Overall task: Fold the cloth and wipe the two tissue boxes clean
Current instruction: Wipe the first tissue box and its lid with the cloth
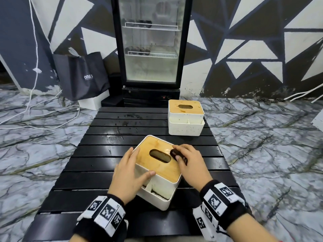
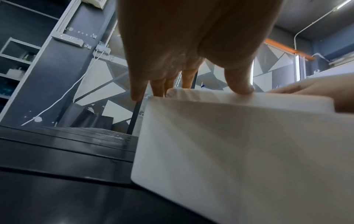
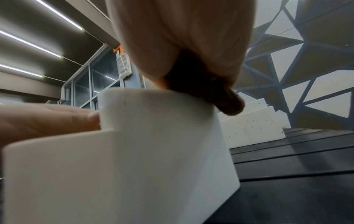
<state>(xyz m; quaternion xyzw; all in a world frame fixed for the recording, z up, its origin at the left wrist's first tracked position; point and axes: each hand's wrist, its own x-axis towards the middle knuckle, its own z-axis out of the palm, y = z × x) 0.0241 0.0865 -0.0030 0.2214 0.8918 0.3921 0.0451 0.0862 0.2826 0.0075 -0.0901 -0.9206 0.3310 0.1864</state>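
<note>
The near tissue box [image 1: 158, 169], white with a wooden lid, stands turned at an angle on the black slatted table [image 1: 103, 149]. My left hand [image 1: 142, 162] braces its left corner, straight fingers along the side and thumb on the front rim. My right hand [image 1: 176, 151] pinches a dark folded cloth [image 1: 183, 160] against the lid's right edge. In the right wrist view the cloth [image 3: 210, 91] pokes out below the fingers onto the box [image 3: 143, 151]. In the left wrist view, fingertips [image 2: 241, 88] rest on the box's [image 2: 229, 144] top edge. A second tissue box [image 1: 186, 117] stands at the table's far right.
A glass-door fridge [image 1: 150, 49] stands just behind the table, with a black bag [image 1: 82, 75] to its left. White cables [image 1: 43, 109] trail over the marble floor at left. Dark wet marks [image 1: 129, 119] spot the far slats.
</note>
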